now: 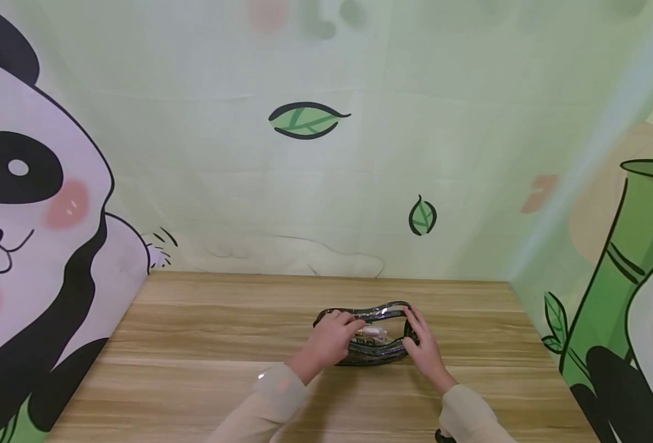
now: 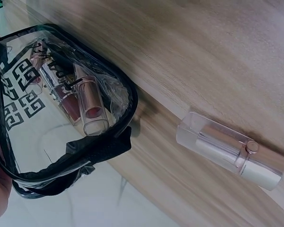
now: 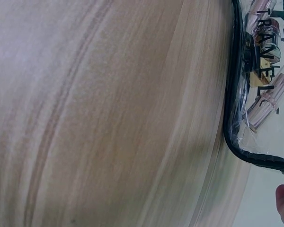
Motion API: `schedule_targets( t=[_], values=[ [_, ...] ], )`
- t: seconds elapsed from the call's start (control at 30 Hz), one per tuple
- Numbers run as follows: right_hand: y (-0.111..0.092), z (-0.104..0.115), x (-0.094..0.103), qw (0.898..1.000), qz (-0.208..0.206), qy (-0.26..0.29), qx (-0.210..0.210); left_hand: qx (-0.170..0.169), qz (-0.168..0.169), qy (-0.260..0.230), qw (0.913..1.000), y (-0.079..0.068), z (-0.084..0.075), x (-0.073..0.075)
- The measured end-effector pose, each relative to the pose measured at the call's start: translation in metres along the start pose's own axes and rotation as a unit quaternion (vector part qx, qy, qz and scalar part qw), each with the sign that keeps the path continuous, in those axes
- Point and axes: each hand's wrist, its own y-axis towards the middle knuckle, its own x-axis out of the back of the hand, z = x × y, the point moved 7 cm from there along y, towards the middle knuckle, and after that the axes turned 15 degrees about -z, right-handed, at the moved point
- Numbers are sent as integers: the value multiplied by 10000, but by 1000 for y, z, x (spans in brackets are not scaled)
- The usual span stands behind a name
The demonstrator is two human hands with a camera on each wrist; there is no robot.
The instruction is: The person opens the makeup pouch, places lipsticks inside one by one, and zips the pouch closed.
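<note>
A clear cosmetic pouch (image 1: pixel 379 352) with black trim stands on the wooden table between both hands. Dark lettering and a square pattern mark its see-through side, and several lipstick tubes (image 2: pixel 92 106) lie inside. My left hand (image 1: pixel 329 338) grips the pouch's left end, fingers curled over the rim. At the other end, my right hand (image 1: pixel 425 347) holds the pouch, with fingers at the far rim and thumb at the near one. Another lipstick tube (image 2: pixel 232 150), with a clear cap and pinkish-gold body, lies on the table beside the pouch in the left wrist view.
The wood-grain table (image 1: pixel 210 326) runs back to a pale green printed backdrop (image 1: pixel 221 154). Panda and bamboo pictures cover the sides. A small black item (image 1: pixel 444 436) shows at the right sleeve, cut off by the frame's bottom.
</note>
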Motion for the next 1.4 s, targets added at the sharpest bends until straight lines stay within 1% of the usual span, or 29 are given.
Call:
schedule_targets(
  t=[0.03, 0.13, 0.17, 0.23, 0.3, 0.43, 0.47, 0.53, 0.7, 0.9, 1.07, 1.23, 1.4],
  values=[
    [0, 0, 0, 10000, -6, -2, 28, 5, 2, 20, 10000, 0, 0, 0],
    [0, 0, -1, 10000, 14, -43, -60, -7, -42, 70, 10000, 1, -2, -1],
    [1, -2, -1, 9998, 62, -60, -198, -12, -44, 83, 10000, 2, -2, -1],
    [0, -3, -2, 9995, 101, -100, -280, 3, -16, 90, 10000, 2, -3, -3],
    [1, 5, 0, 9990, 156, -106, -414, 22, 89, 122, 9999, 2, -3, -4],
    [1, 4, -1, 9986, 211, -106, -466, 19, 329, 244, 9992, 4, -4, -5],
    [1, 4, -1, 9986, 221, -118, -472, 21, 359, 258, 9990, 4, -4, -5],
    [0, -6, -3, 9988, 213, -141, -407, 23, 404, 272, 9988, 5, -5, -6],
    [1, -7, -3, 9989, 191, -147, -394, 137, 535, 268, 9981, 5, -4, -10],
    [0, -9, -5, 9983, 267, -102, -508, 148, 722, 444, 9963, 6, -4, -12],
    [0, -7, -4, 9985, 261, -101, -466, 236, 853, 491, 9949, 6, -3, -16],
    [1, -6, -4, 9988, 204, -54, -441, 230, 860, 546, 9945, 7, -3, -16],
    [0, -6, -3, 9989, 167, -46, -444, 209, 702, 586, 9956, 7, -3, -15]
  ],
)
